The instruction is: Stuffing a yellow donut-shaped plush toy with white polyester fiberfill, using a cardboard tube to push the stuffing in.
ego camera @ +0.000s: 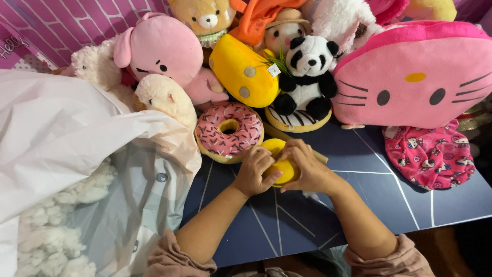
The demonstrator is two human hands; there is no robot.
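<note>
A small yellow plush piece [283, 165] lies on the dark blue table [369, 184], and both my hands grip it. My left hand [254, 172] presses its left side with the fingers curled over it. My right hand [306, 169] covers its right side and top. Just above my hands sits a pink-frosted plush doughnut [228, 131] with sprinkles. A thin tan stick [279, 134] pokes out behind my right hand.
A large clear plastic bag [77, 169] of white stuffing fills the left. Behind the doughnut are a yellow cheese-shaped plush [242, 70], a panda [308, 75], a pink pig [163, 48], a pink cat-face cushion [415, 77] and a pink patterned pouch [430, 154].
</note>
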